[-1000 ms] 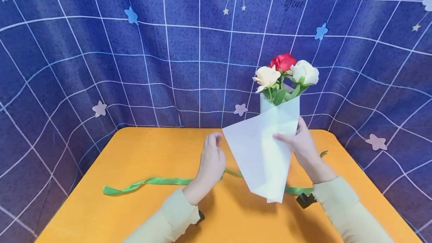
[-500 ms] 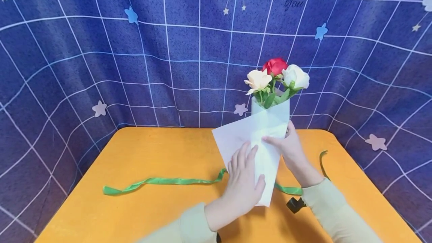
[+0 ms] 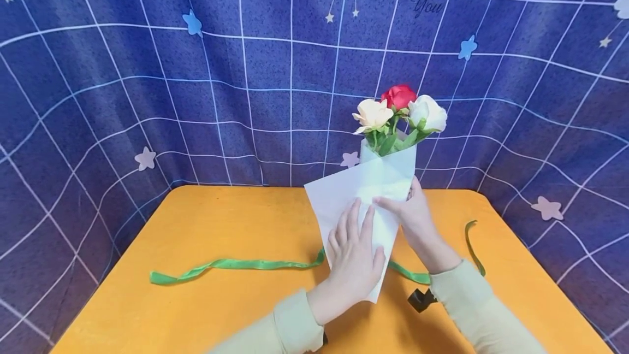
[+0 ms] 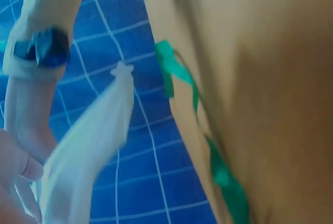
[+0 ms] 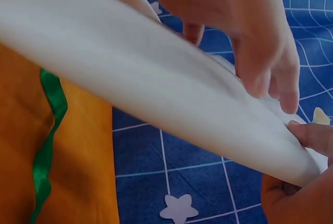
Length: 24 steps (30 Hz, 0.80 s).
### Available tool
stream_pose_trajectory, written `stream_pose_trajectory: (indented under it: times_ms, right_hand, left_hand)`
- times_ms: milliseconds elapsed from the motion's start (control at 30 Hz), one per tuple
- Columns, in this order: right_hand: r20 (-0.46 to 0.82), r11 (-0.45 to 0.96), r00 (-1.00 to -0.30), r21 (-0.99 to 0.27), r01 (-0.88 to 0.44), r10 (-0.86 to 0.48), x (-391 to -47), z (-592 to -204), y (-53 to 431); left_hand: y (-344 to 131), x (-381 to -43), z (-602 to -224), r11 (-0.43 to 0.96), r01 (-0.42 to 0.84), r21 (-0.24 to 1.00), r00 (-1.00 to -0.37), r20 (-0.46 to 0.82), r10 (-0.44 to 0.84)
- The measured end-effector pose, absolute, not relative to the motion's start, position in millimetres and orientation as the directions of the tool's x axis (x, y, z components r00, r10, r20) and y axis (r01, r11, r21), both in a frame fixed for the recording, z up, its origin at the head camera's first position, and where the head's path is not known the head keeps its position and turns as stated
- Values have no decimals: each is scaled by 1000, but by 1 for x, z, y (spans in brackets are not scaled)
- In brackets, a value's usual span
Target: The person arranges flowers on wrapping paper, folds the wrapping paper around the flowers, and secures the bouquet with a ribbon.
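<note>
A bouquet wrapped in white paper [image 3: 388, 171] stands tilted above the table, slightly right of centre in the head view. From its top rise a red rose [image 3: 399, 96], a cream rose [image 3: 372, 115] and a white rose [image 3: 428, 113] with green leaves. My right hand [image 3: 414, 216] grips the wrapped bouquet from the right, thumb across the front. My left hand [image 3: 352, 255] lies with extended fingers over the lower front of the paper, whose loose flap sticks out to the left. The right wrist view shows the rolled paper [image 5: 156, 88] between both hands; the stems are hidden inside.
A green ribbon [image 3: 245, 263] runs across the orange table [image 3: 216, 316], passing behind the bouquet and reappearing to the right. A blue gridded cloth [image 3: 265, 102] with stars and clouds hangs behind and at the sides.
My left hand has come from the left of the paper onto its front, its fingers spreading out. The bouquet has shifted left and slightly down in my right hand's grip.
</note>
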State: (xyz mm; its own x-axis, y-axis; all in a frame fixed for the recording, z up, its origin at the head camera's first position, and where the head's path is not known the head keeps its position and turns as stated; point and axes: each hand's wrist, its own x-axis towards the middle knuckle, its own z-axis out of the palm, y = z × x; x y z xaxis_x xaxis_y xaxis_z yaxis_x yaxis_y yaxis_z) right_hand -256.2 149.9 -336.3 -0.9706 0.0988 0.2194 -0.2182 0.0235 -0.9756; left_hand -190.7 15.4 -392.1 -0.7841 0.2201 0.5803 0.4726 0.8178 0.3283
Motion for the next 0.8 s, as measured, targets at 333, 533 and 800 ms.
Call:
stream_pose_trajectory:
  times_ms: [333,533,800]
  right_hand:
    - [238,-22,-967,-970,-241,87,-253,-334,142]
    - [261,-81,-955,-958,-274,140,-255,-328,143]
    - [274,-156,-938,-938,-309,210,-258,-323,147]
  left_hand:
    - [6,-207,-388,796,476,374,-778,601,183]
    - [5,-198,-406,823,474,312,-754,626,197]
    - [0,-184,-428,826,471,309,-796,552,247]
